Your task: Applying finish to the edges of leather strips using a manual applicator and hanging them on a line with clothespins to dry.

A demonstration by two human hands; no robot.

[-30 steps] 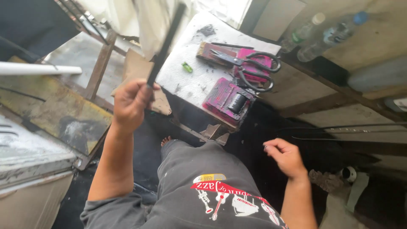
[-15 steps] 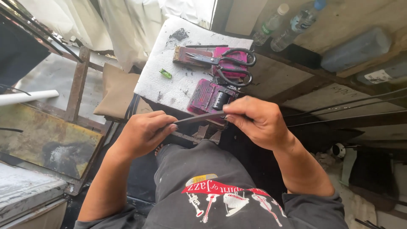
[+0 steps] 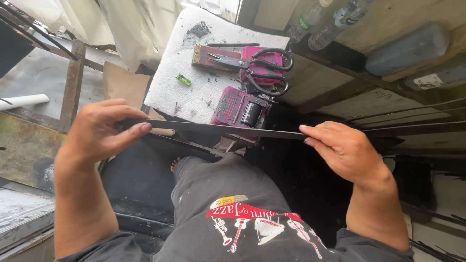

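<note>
Your left hand (image 3: 97, 133) and right hand (image 3: 347, 153) each pinch one end of the thin dark strip (image 3: 223, 129), closed on it. It spans left to right just below the white desk (image 3: 194, 92) edge, with open room beneath above your lap.

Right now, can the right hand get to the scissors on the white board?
Probably yes. The scissors lie uncovered on the white board, ahead of the right hand. But that hand holds one end of the dark strip, so it would have to let go first.

Single head-worn view, looking steeply down, close over lap and hands
</note>
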